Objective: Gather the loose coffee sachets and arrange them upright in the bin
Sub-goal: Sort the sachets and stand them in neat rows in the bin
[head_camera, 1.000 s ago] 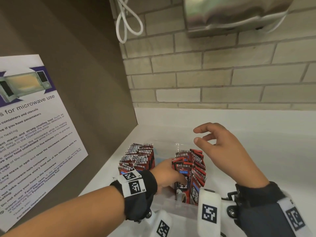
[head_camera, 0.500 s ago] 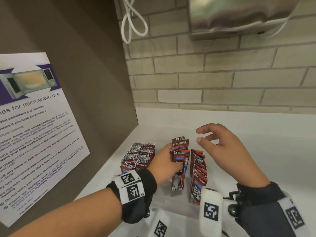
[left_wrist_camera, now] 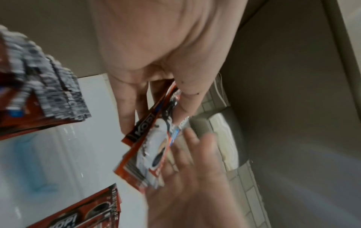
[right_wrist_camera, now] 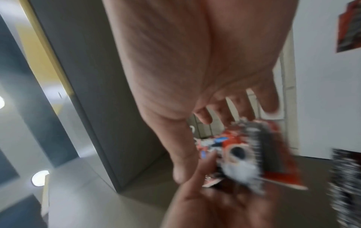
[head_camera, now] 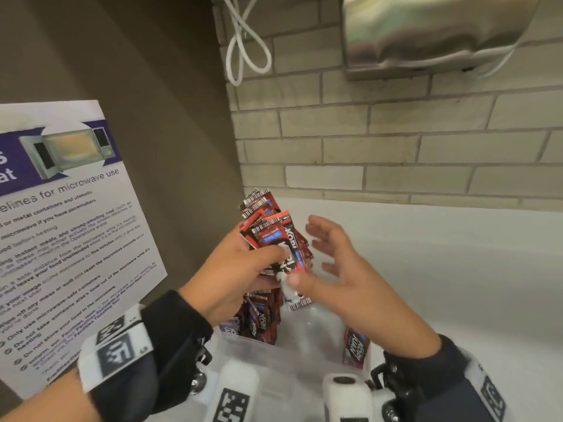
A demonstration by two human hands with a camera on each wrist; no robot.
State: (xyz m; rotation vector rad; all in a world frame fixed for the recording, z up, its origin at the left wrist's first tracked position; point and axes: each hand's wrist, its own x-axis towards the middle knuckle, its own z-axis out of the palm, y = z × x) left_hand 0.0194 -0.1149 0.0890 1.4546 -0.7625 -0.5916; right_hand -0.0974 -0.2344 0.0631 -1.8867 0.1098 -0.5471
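My left hand [head_camera: 243,269] grips a bundle of red and black coffee sachets [head_camera: 271,236] and holds it up above the clear plastic bin [head_camera: 292,357]. In the left wrist view the sachets [left_wrist_camera: 154,138] are pinched between thumb and fingers. My right hand [head_camera: 329,269] is open beside the bundle, fingers spread, with its thumb tip at the lower end of the sachets; the right wrist view shows that hand [right_wrist_camera: 220,123] over the blurred bundle [right_wrist_camera: 252,155]. Several sachets [head_camera: 259,318] stand in the bin's left side, and one sachet [head_camera: 355,348] leans at its right wall.
The bin sits on a white counter [head_camera: 457,284] in a corner. A brown panel with a microwave notice [head_camera: 61,239] is close on the left, a brick wall [head_camera: 396,141] behind. A metal dispenser [head_camera: 432,35] and a white cable loop [head_camera: 246,41] hang above.
My left hand has lifted a bundle of sachets up out of the bin. My right hand has come in close to the bundle's right side.
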